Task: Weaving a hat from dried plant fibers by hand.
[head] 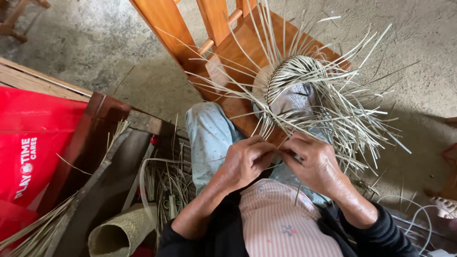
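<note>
— What are the two hands doing?

— The left hand [245,162] and the right hand [314,164] meet just above the lap, fingertips almost touching. Both are pinched shut on thin pale straw strips [278,145] at the near edge of a half-woven straw hat [297,81].

— Where is the hat?

— It rests on the seat of a wooden chair [233,52], towards the seat's right edge, its woven crown rounded over a grey, shiny form [297,100]. Loose strip ends fan out all round it, past the right and near edges of the seat and over the floor.

— Can you see how tightly the fingers hold?

— The thumbs and forefingers are closed together on the strips. Exactly how many strips each hand has, I cannot tell; the knuckles hide that.

— What else is about?

— The person's knee in pale blue cloth [209,138] lies against the chair's near left corner. Lower left, on the floor, lies a small woven tube [121,233], its open end towards the camera, with a heap of loose straw [171,188] just beside it. A dark wooden board [95,143] leans at the left, and red fabric [33,143] lies against it. The floor [95,43] is bare grey concrete.
</note>
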